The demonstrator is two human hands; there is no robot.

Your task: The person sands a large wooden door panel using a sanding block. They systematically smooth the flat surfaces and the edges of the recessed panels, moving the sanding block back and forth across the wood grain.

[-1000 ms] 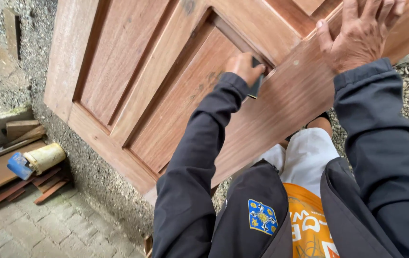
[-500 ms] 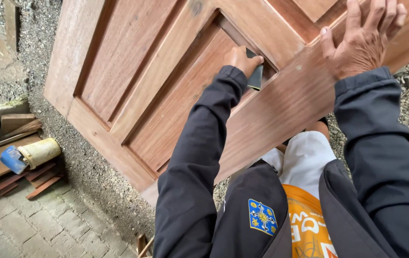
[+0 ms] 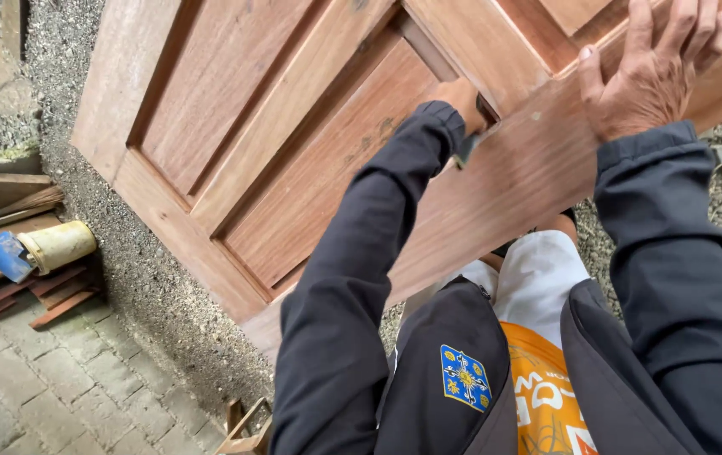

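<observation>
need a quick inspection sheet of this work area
surface: panelled wooden door, tilted, over gravel
job's things: small dark tool at the panel groove, mostly hidden
clutter: can with blue lid on its side, wood offcuts, paving bricks
grips: left hand closed on the tool; right hand flat on the door rail, fingers spread
cables: nothing seen
surroundings: outdoors, wooden frame piece by the bottom edge

Both my arms are in long dark sleeves of a smooth, slightly shiny jacket cloth, the cuffs ending just behind my left hand (image 3: 469,99) and my right hand (image 3: 649,77). Further back from my fingers the jacket hangs unzipped, with a blue and yellow crest sewn on its front. Under it shows an orange shirt with white lettering, then white shorts.
</observation>
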